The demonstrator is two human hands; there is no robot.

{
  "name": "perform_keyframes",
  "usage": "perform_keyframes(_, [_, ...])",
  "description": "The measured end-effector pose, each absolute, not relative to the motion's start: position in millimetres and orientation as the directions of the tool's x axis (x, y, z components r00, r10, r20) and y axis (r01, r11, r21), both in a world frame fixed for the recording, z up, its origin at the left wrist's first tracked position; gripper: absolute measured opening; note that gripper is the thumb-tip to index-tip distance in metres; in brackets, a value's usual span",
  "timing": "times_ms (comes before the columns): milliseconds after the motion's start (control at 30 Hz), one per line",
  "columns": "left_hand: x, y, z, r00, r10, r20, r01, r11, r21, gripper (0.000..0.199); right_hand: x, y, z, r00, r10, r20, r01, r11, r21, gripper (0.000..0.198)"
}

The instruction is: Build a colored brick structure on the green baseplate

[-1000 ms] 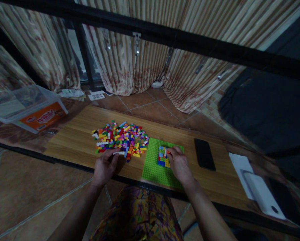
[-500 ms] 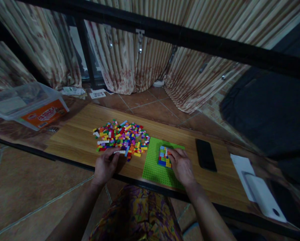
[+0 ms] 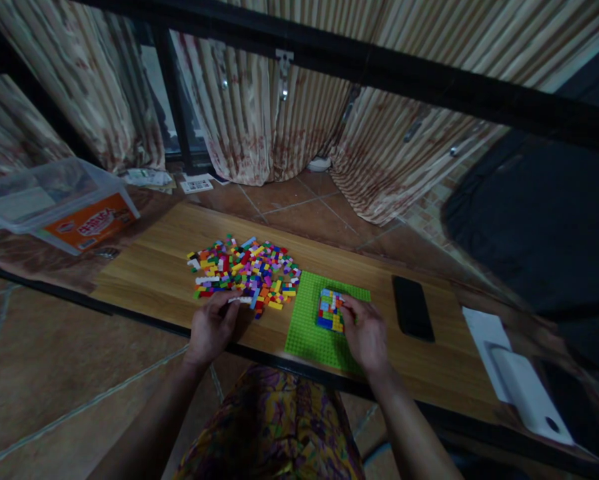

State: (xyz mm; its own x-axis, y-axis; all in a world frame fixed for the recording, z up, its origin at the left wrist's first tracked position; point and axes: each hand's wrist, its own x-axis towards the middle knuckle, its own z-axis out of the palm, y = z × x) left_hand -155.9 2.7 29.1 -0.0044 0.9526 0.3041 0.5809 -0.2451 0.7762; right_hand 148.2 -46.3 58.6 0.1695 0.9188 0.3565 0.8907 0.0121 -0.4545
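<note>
My left hand [image 3: 213,327] pinches a long white toy brick [image 3: 240,300] at the near edge of a loose pile of coloured bricks [image 3: 252,267]. A light blue brick [image 3: 255,298] lies close to the white brick's right end. On the green baseplate [image 3: 304,340] sits a small block of multicoloured bricks [image 3: 330,311], with blue, yellow, red and light blue parts. My right hand [image 3: 367,330] is at that block's right upper edge, thumb and fingers closed together. Whatever is between those fingertips is too small and dark to make out.
A black phone [image 3: 412,308] lies right of the baseplate on the wooden board [image 3: 154,280]. Farther right are a white sheet [image 3: 484,327] and a white device [image 3: 532,393]. A clear plastic box [image 3: 79,200] with an orange label stands at left. Curtains [image 3: 299,127] hang behind.
My right hand has drawn slightly back to the right, uncovering more of the block's upper right. My left hand still holds the white brick in nearly the same place. The view has shifted slightly.
</note>
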Motion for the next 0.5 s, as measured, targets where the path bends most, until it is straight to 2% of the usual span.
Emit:
perform_keyframes(267, [-156.8,2.8,29.0,0.003,0.960,0.281,0.578,-0.231,0.782,0.028,148.8,-46.4,58.3,0.150,0.909,0.389,0.892,0.045,-0.451,0.029])
perform_keyframes(500, [-155.6,1.9,30.2,-0.008,0.955,0.296,0.582,-0.236,0.778,0.027,145.8,-54.4,58.7,0.056,0.919,0.391,0.943,0.080,-0.324,0.040])
